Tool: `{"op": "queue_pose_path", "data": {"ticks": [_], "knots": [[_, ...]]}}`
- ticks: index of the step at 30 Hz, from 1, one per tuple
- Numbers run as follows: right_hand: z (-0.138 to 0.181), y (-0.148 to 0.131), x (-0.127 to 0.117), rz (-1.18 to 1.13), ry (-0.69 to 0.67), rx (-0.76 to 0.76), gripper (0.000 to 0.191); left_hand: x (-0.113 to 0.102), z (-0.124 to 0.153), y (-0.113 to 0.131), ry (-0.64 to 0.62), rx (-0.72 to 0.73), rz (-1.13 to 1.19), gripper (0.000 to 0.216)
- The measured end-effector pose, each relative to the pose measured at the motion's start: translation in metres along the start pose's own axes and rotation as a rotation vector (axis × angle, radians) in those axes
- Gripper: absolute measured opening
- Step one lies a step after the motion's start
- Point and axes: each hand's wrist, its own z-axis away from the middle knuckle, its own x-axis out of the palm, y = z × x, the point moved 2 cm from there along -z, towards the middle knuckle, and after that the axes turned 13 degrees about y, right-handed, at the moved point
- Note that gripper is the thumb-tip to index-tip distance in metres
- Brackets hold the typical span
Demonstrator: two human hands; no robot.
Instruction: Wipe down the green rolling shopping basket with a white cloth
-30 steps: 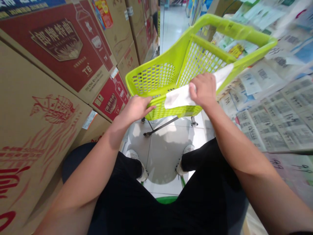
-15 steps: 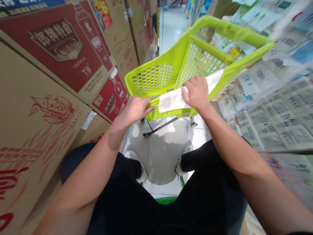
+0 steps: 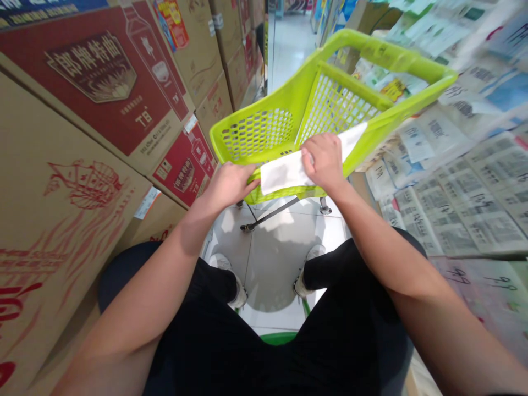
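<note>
A lime-green plastic shopping cart [image 3: 268, 129] stands on the tiled floor in front of me, its basket tilted toward me. My left hand [image 3: 229, 184] grips the near rim of the basket at its left corner, fingers curled over the edge. My right hand [image 3: 324, 159] presses a white cloth [image 3: 282, 170] against the basket's near rim, fingers closed on it. The cloth stretches along the rim to both sides of the hand. I sit with my knees apart, in black trousers, white shoes on the floor.
Stacked cardboard cartons [image 3: 103, 110] with red printing form a wall on my left. Packs with printed labels [image 3: 462, 192] fill the shelves on my right. A narrow aisle of pale floor tiles [image 3: 292, 38] runs ahead past the cart. A green stool edge [image 3: 280, 336] shows between my legs.
My right hand has slid the white cloth leftward along the cart's rim, toward my left hand. The left hand has kept its grip on the rim.
</note>
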Motion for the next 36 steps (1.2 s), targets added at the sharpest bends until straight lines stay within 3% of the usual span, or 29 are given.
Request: {"op": "queue_pose_path", "data": {"ticks": [2,4,7,10,12,15,18,20,23,27,30,34,36], "knots": [[-0.006,0.029,-0.005,0.078,0.082,0.075,0.058,0.001,0.000,0.001,-0.011,-0.013,-0.025,0.040],[-0.007,0.039,-0.007,0.129,0.145,0.106,0.058,0.001,-0.002,0.006,-0.024,-0.016,-0.038,0.041],[0.003,0.008,-0.002,0.114,0.147,0.056,0.054,-0.001,-0.005,0.012,-0.030,-0.018,-0.043,0.039],[0.014,-0.042,0.006,-0.001,0.047,-0.080,0.053,-0.002,-0.004,0.013,-0.021,-0.007,-0.007,0.033],[0.015,-0.056,0.008,-0.056,-0.027,-0.133,0.053,-0.002,-0.003,0.009,-0.010,0.000,0.019,0.033],[0.006,-0.031,0.006,-0.023,-0.061,-0.074,0.053,-0.001,0.000,0.002,-0.003,0.002,0.020,0.033],[-0.004,0.011,0.001,0.073,0.035,0.035,0.058,0.000,0.000,0.001,-0.005,-0.004,-0.012,0.039],[-0.005,0.021,0.000,0.102,0.114,0.070,0.059,0.001,-0.001,0.004,-0.006,-0.009,-0.027,0.041],[0.004,-0.003,0.006,0.086,0.149,0.047,0.057,-0.002,-0.003,0.010,-0.012,-0.016,-0.038,0.038],[0.014,-0.044,0.011,0.013,0.034,-0.091,0.055,-0.005,-0.002,0.010,-0.033,-0.002,-0.013,0.033],[0.008,-0.024,0.006,0.021,-0.002,-0.066,0.054,-0.004,-0.001,0.007,-0.036,0.000,-0.024,0.036],[-0.004,0.027,-0.006,0.099,0.098,0.088,0.059,-0.002,-0.003,0.011,-0.038,-0.019,-0.065,0.041],[-0.003,0.029,-0.006,0.116,0.148,0.121,0.059,-0.002,-0.005,0.017,-0.035,-0.022,-0.063,0.041]]}}
